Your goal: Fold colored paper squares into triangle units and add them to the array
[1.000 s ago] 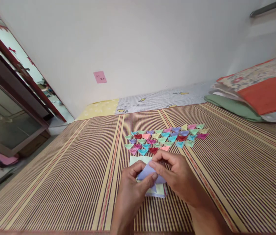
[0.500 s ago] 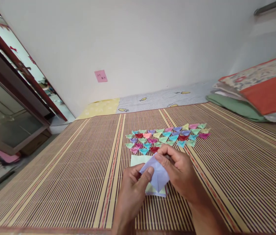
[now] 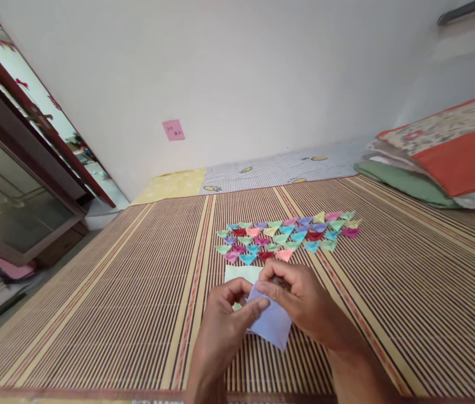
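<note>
A partly folded sheet of lavender paper [image 3: 273,324] is held between both of my hands. My left hand [image 3: 231,311] pinches its left side, thumb on top. At the upper edge my right hand [image 3: 290,289] grips it with thumb and bent fingers. Beneath lies a pale green sheet of paper [image 3: 241,273], mostly hidden by the hands and the lavender sheet. Beyond the hands, several small folded paper boats [image 3: 280,238] in many colours stand in rows on the striped mat [image 3: 145,297].
Folded bedding [image 3: 443,163] in orange, floral and green is piled at the right. A patterned cloth [image 3: 263,168] runs along the wall, where a pink note [image 3: 173,130] is stuck. At the left is a doorway with a glass-paned door [image 3: 14,191].
The lavender paper has been turned and lowered slightly, and its creased face has given way to a smoother one. My right hand has moved down and left, uncovering a salmon boat.
</note>
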`<state>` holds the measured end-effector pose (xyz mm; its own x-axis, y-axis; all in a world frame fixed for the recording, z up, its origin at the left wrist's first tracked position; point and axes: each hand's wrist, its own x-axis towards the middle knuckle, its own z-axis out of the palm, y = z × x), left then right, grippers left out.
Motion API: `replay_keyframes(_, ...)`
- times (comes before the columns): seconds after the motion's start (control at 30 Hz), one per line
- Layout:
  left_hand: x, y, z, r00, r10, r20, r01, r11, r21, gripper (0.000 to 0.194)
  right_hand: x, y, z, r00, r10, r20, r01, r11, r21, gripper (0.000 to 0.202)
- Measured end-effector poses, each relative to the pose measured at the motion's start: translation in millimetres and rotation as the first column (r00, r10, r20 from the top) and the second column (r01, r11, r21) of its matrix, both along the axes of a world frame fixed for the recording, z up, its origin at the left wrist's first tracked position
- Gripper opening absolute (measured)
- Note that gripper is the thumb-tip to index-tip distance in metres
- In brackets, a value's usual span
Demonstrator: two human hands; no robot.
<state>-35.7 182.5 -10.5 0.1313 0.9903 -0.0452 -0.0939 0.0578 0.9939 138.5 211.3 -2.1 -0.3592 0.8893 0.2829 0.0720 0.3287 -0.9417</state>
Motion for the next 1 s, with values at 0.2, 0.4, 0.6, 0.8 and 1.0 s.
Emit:
replay_keyframes(0.2, 7.3, 1.1, -2.2, 0.992, 0.076, 0.097, -0.076, 0.997, -0.006, 0.034, -2.3, 0.9, -0.4, 0.999, 0.019, -0.027, -0.021, 0.998, -0.062, 0.02)
replay_keyframes(0.4, 5.0, 0.4, -6.5, 0.969, 0.112, 0.22, -0.11, 0.994, -0.021, 0.029, -0.7, 3.1, -4.7, 0.999, -0.024, -0.022, 0.022, 0.997, -0.072, 0.032)
replay_keyframes(0.6, 7.0, 1.2, -4.9, 0.982, 0.05, 0.182, -0.055, 0.998, 0.021, 0.029, 4.0, 4.4, -5.7, 0.984, -0.162, -0.072, 0.16, 0.987, -0.025, 0.033)
replay_keyframes(0.8, 5.2, -3.3, 3.5, 0.992, -0.123, -0.022, 0.124, 0.989, 0.078, 0.03, 8.1, 3.2, -1.9, 0.986, -0.152, -0.066, 0.153, 0.988, 0.011, 0.032)
replay_keyframes(1.0, 2.0, -2.1, -0.8, 0.996, -0.085, 0.016, 0.084, 0.995, 0.055, 0.027, 13.6, 7.9, -6.2, 0.962, -0.24, -0.128, 0.242, 0.97, 0.004, 0.03)
